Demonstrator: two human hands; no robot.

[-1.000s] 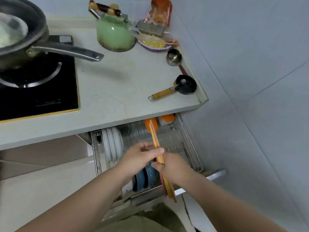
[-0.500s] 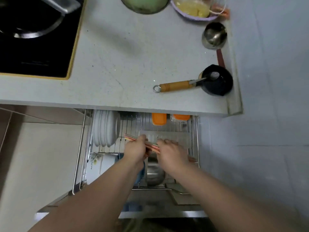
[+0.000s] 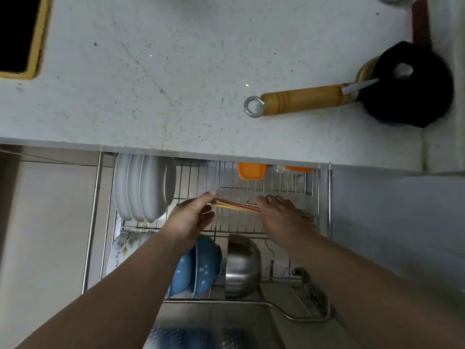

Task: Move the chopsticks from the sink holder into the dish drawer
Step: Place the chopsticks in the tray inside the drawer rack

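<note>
A bundle of orange, yellow and reddish chopsticks [image 3: 236, 206] lies sideways low over the wire rack of the pulled-out dish drawer [image 3: 97, 217]. My left hand [image 3: 193, 217] pinches the bundle's left end between thumb and fingers. My right hand [image 3: 281, 217] grips it near the right end, and the tips stick out past that hand towards the drawer's right rail. Whether the chopsticks touch the rack is hidden by my hands.
In the drawer stand white plates [image 3: 143, 187] at the left, blue bowls [image 3: 198, 265] and a steel bowl [image 3: 242, 265] in front, orange lids [image 3: 251, 170] at the back. The counter edge [image 3: 176, 147] overhangs the drawer. A wooden-handled ladle [image 3: 302, 99] lies on it.
The chopsticks went from upright in my hands to lying sideways down inside the drawer. My head has leaned in closer over the drawer, and both hands have spread apart along the bundle.
</note>
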